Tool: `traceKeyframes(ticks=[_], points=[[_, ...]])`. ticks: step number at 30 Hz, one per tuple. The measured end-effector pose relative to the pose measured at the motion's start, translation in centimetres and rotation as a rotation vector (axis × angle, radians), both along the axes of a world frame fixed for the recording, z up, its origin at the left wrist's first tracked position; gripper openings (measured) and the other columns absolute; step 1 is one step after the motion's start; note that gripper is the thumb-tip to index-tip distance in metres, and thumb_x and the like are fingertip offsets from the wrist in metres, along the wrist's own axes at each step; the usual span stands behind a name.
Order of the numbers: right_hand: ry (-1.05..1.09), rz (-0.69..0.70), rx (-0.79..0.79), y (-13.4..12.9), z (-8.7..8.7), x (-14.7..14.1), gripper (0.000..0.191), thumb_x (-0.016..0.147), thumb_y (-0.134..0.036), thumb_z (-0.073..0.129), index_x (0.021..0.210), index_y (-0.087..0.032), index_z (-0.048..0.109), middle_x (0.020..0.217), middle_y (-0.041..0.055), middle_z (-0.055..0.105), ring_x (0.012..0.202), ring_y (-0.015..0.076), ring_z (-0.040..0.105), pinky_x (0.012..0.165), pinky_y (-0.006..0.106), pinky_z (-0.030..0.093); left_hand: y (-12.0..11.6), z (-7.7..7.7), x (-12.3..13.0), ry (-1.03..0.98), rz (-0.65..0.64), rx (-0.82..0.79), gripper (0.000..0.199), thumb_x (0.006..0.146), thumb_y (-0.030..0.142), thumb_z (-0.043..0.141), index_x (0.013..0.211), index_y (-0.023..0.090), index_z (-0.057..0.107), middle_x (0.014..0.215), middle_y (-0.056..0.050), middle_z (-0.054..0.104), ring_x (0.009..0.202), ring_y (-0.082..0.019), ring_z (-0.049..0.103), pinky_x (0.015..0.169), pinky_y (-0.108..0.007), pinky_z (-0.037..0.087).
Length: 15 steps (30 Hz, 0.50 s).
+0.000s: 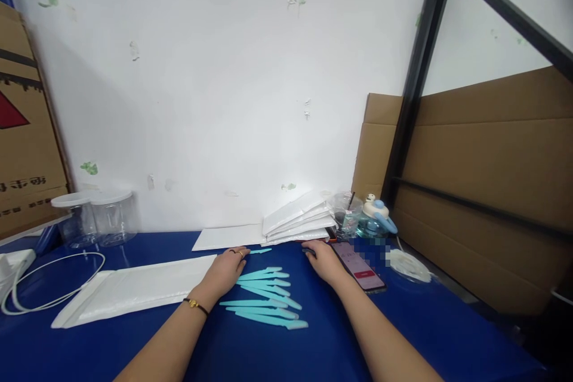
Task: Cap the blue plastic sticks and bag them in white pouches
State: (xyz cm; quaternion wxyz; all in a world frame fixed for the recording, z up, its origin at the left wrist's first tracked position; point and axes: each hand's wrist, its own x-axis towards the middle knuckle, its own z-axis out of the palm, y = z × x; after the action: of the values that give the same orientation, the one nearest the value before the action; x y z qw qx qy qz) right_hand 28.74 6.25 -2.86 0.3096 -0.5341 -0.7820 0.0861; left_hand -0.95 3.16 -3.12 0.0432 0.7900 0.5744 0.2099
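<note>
My left hand (229, 270), with a ring and a dark beaded bracelet, is closed on the handle end of a teal razor-like stick (262, 250) low over the blue table. My right hand (323, 259) rests to the right, its fingers curled around a small dark item (308, 250) that I cannot make out. Between my forearms lie several more teal sticks (268, 303) in two loose fanned groups, their wider ends pointing right. A white padded mailer (143, 285) lies flat left of my left hand.
White mailers (299, 219) are stacked by the wall. Right of my right hand are a lit phone (360, 267), a plastic cup (347, 215), a blue-lidded bottle (375, 218) and a white coil (408, 265). Clear jars (114, 221) and a white cable (62, 259) lie left on the blue table (250, 358).
</note>
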Motion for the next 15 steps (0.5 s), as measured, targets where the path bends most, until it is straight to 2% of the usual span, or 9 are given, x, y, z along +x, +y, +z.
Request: traceKeyframes(ticks=[2,5,8,12,15], points=[[-0.069,0.000,-0.019,0.1,-0.3,-0.5,0.028,0.075,-0.006,0.053,0.096,-0.016,0.069,0.102,0.0105,0.067,0.100,0.0228,0.058,0.089,0.030,0.041,0.1,0.1,-0.1,0.039,0.007,-0.013,0.032,0.086,0.022,0.044,0.114,0.024,0.059,0.121,-0.005,0.060,0.111,-0.021,0.052,0.094,-0.032,0.037],[-0.143,0.003,-0.032,-0.1,-0.5,-1.4,0.025,0.075,-0.003,0.050,0.084,-0.014,0.071,0.091,0.0130,0.067,0.091,0.0237,0.060,0.083,0.030,0.042,-0.2,0.9,0.0,0.074,0.016,-0.015,0.020,0.082,0.021,0.050,0.096,0.022,0.064,0.102,-0.004,0.066,0.096,-0.021,0.058,0.083,-0.029,0.041],[-0.171,0.030,-0.031,-0.4,-0.3,-2.1,0.027,0.071,0.000,0.049,0.079,-0.013,0.071,0.085,0.0135,0.066,0.085,0.0237,0.061,0.077,0.030,0.043,-0.5,1.5,0.4,0.103,0.006,-0.004,0.016,0.082,0.020,0.047,0.083,0.020,0.063,0.086,-0.005,0.065,0.084,-0.020,0.059,0.072,-0.028,0.041],[-0.130,0.081,-0.025,-0.9,-0.1,-2.2,0.032,0.067,0.004,0.050,0.081,-0.015,0.072,0.087,0.0097,0.067,0.082,0.0192,0.062,0.075,0.025,0.044,-0.7,1.7,0.7,0.148,-0.004,0.028,0.022,0.085,0.018,0.040,0.081,0.019,0.061,0.083,-0.006,0.064,0.080,-0.020,0.059,0.071,-0.028,0.040],[-0.042,0.112,-0.038,-1.0,-0.2,-1.9,0.024,0.072,-0.005,0.056,0.084,-0.018,0.072,0.083,0.0049,0.069,0.075,0.0151,0.063,0.068,0.021,0.045,-0.9,1.7,0.9,0.127,-0.007,0.002,0.020,0.081,0.015,0.041,0.079,0.019,0.061,0.081,-0.005,0.063,0.077,-0.018,0.058,0.069,-0.027,0.039]])
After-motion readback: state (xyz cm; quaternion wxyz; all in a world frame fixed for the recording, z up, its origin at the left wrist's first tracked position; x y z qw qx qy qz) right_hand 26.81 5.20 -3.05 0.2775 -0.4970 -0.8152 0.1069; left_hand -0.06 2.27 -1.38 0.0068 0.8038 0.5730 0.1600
